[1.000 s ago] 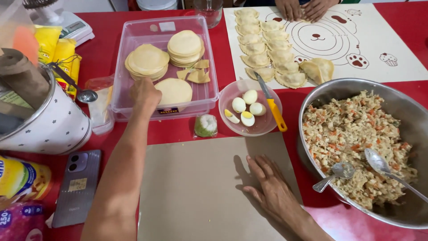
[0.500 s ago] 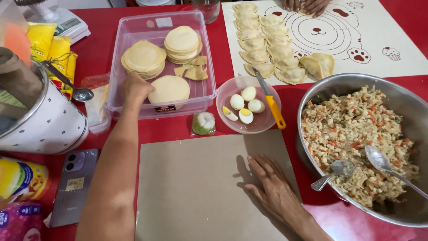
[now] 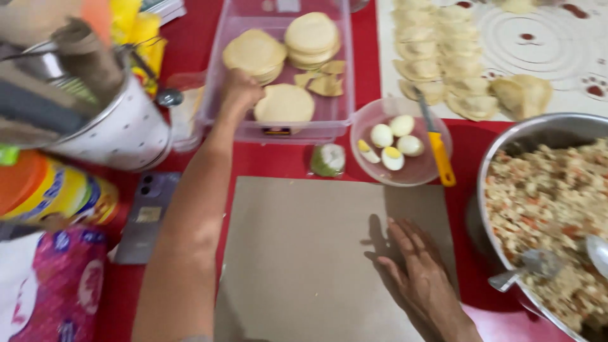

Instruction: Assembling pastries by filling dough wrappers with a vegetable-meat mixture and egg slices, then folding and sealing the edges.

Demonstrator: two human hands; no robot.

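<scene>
From the head view, everything sits around the clear plastic tray point(image 3: 278, 130) at the far side of the red table point(image 3: 278, 161). The left hand point(image 3: 239, 95) is inside the tray's near left corner, fingers curled against the single dough round point(image 3: 284, 104) lying there; whether its grip has closed on the round I cannot tell, since the knuckles hide the fingertips. Two stacks of dough rounds point(image 3: 310, 35) lie farther back in the tray. The right hand point(image 3: 421, 278) lies flat and spread, holding nothing, on the brown board point(image 3: 304, 253) just in front of the tray. To the tray's right stands a pink bowl of halved boiled eggs point(image 3: 399, 142) with a yellow-handled knife point(image 3: 437, 152) across its rim, and beyond that a big steel bowl of filling point(image 3: 551, 202).

The risk I see: the round looks thin and soft, so a pinch at one edge could tear or fold it. The forearm also runs close to the phone point(image 3: 145, 215) and could nudge it.
</scene>
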